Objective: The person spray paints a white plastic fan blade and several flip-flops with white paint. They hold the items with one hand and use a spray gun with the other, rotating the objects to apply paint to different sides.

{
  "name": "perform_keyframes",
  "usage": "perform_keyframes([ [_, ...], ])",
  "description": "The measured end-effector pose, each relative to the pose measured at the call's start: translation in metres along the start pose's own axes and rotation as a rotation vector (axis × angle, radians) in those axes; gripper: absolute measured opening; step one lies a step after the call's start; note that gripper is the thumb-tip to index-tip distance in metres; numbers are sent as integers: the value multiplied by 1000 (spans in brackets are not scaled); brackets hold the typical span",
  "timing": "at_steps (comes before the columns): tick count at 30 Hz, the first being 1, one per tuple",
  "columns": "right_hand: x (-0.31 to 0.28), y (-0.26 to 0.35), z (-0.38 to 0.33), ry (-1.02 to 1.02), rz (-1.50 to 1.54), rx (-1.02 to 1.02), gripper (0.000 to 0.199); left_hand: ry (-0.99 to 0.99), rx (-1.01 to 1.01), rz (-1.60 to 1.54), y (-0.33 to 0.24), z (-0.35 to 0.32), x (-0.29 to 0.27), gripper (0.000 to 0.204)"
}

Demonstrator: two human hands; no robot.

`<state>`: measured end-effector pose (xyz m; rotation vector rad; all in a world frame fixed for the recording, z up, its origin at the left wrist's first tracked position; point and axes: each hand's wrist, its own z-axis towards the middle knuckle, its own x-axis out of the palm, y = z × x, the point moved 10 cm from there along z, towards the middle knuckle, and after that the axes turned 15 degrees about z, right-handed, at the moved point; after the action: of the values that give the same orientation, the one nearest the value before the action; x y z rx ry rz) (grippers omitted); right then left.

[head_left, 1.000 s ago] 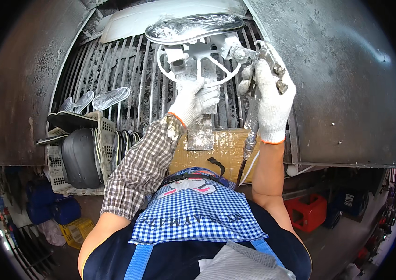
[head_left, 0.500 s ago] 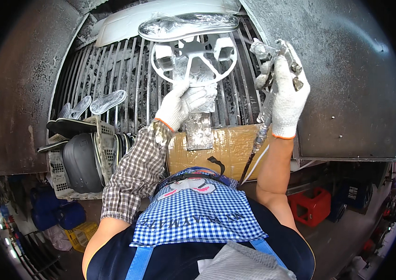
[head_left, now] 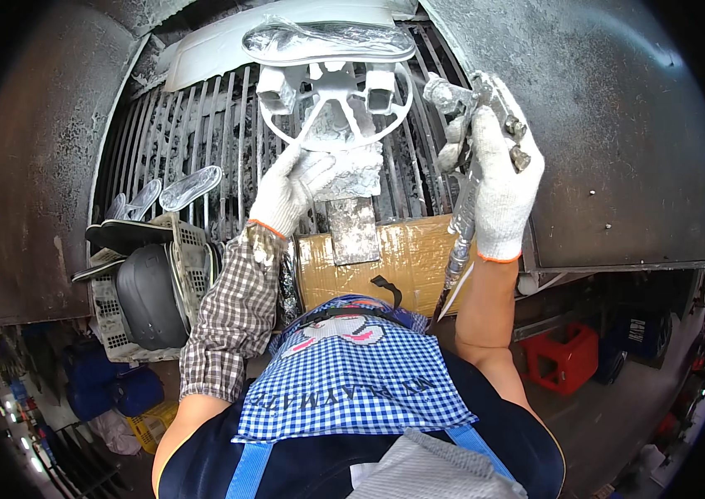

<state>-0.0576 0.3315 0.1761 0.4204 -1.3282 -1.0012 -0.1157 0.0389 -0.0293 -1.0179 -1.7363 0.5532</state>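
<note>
My left hand (head_left: 290, 190), in a white knit glove, is at the near rim of a white-coated wheel-shaped turntable (head_left: 316, 125), its thumb and fingers closed about the rim. On top of the turntable's block supports lies a sole-shaped piece (head_left: 329, 43) with a shiny, film-like upper face. My right hand (head_left: 504, 166), also gloved, grips a grime-coated spray gun (head_left: 452, 104) to the right of the turntable. A wrapped hose (head_left: 460, 241) runs down from the gun. The glove hides part of the gun's handle.
Powder-coated metal bars (head_left: 236, 125) lie beneath, between dark side panels (head_left: 618, 150). At left, a plastic basket (head_left: 190, 258) holds black soles; smaller filmed soles (head_left: 190, 188) lie behind it. A taped cardboard box (head_left: 410, 245) stands before me, with a red stool (head_left: 564, 358) low at right.
My left hand has shifted left, and the turntable's spokes have turned slightly with it. My right hand still holds the spray gun; the whole view has shifted a little.
</note>
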Motion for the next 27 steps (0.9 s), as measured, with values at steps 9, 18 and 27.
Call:
perform_keyframes([
  [9,-24,19,-1,-86,-27,-74,44,-36,38,42,-12,4,-23,35],
  [18,-16,29,-20,-41,-46,-5,44,-12,115,17,-41,12,-40,40],
  [27,-14,33,-30,-25,-73,11,42,-80,100,10,-26,4,-21,38],
])
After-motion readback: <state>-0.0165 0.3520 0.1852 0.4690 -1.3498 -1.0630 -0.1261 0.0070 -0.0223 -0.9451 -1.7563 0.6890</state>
